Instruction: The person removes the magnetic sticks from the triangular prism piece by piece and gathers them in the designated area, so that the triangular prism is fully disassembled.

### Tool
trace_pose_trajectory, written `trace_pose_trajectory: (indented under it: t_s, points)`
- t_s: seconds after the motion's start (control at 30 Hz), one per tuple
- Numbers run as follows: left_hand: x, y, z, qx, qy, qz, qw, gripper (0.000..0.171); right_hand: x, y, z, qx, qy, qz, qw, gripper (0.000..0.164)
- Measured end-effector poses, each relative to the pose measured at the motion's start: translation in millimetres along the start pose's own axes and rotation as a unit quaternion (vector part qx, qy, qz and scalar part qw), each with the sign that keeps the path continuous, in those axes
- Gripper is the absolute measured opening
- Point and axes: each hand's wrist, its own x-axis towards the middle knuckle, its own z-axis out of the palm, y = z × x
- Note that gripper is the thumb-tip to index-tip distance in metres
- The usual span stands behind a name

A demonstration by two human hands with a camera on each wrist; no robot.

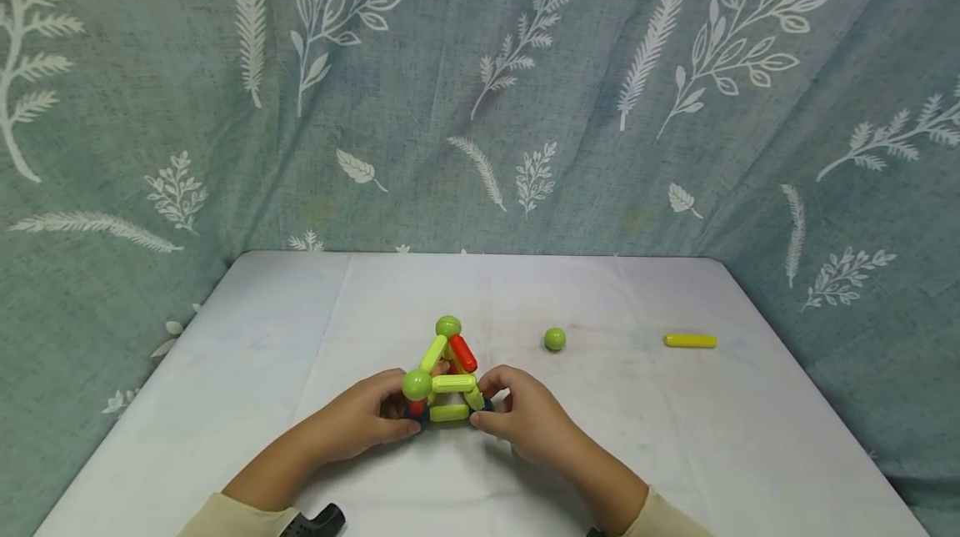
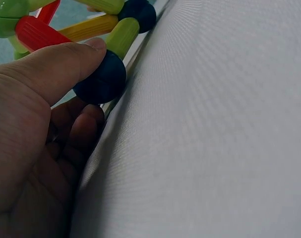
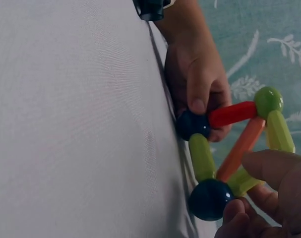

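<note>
Seen in the head view as a clock face centred on it, the ball-and-rod frame (image 1: 453, 383) sits at the near middle of the desk (image 1: 375, 295), its green top ball (image 1: 447, 326) pointing to 12 o'clock. From the nearer green ball (image 1: 417, 384), one yellow-green rod (image 1: 433, 353) slants towards 1 o'clock up to that top ball, and another runs level towards 3 o'clock; a red rod (image 1: 463, 353) drops from the top towards 5 o'clock. The lowest yellow-green rod lies 9-to-3 between two navy balls. In the right wrist view an orange rod (image 3: 242, 148) crosses the frame, its long axis 7-to-1. Both hands grip the frame: the left hand (image 1: 367, 416), at 8 o'clock, pinches a navy ball (image 2: 99, 79) between thumb and fingers; the right hand (image 1: 528, 416), at 4 o'clock, has its fingers curled around the opposite navy corner. Apart from the frame, a loose green ball (image 1: 555, 339) rests towards 2 o'clock and a yellow rod (image 1: 690, 341) farther off, just short of 3, its long axis 9-to-3. A creased white cloth covers the desk; beyond it and along both sides hangs a grey-green curtain (image 1: 435, 87) printed with white leaves.
</note>
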Motion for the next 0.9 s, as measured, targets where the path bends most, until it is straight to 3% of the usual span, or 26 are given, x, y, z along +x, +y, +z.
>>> trace_pose_trajectory:
  t_s: [0.53,0.9]
  points:
    - [0.3,1.8,-0.2,-0.008,0.005,-0.001,1.0,0.036,7.5,3.3,13.9,-0.089,0.052,-0.022,0.994,0.027]
    - [0.0,2.8,-1.6,-0.006,0.004,0.002,1.0,0.034,3.3,2.6,13.0,-0.109,0.084,-0.057,0.989,0.023]
